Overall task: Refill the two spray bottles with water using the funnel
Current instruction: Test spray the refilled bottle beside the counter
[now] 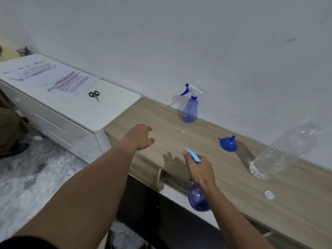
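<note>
Wooden counter (pixel 233 186); clear water bottle (pixel 280 151) standing right. Second spray bottle (pixel 190 106) upright by wall. Right hand (pixel 201 169) clenched around held spray bottle (pixel 198 199) neck. Left hand (pixel 141 136) empty, fingers loosely curled. Funnel (pixel 227 143) lying mid-counter. White cap (pixel 268 194) near edge.

One head-worn wide-angle view looks forward and down. It faces the table (pixel 179 141) against the wall (pixel 179 42), close in.
</note>
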Demonstrator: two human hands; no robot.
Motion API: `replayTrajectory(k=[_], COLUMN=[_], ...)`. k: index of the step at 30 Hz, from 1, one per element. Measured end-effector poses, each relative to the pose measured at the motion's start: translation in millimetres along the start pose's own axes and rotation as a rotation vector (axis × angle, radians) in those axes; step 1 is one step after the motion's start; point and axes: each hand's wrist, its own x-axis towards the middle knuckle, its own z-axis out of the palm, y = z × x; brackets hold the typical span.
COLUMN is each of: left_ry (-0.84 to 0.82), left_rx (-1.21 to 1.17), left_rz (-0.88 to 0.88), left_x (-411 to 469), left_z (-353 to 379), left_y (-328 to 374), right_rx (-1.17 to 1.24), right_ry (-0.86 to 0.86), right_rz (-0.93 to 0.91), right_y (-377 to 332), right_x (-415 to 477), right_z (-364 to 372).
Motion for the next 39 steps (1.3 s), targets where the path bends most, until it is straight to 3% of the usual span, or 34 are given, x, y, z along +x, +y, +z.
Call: replayTrajectory(k=[25,39], left_ry=[-0.029,-0.108], left_rx=[-0.022,-0.170], left_rz=[0.019,0.176], left_x=[31.0,77.5], left_z=[-2.7,5.6], left_y=[-25.2,2.2], right_rx=[-0.008,0.069], right_ry=[-0.041,0.077], right_rz=[0.043,-0.131], right_y=[-12.2,-57.0], right_x=[12.6,81.2], right_z=[17.5,11.8])
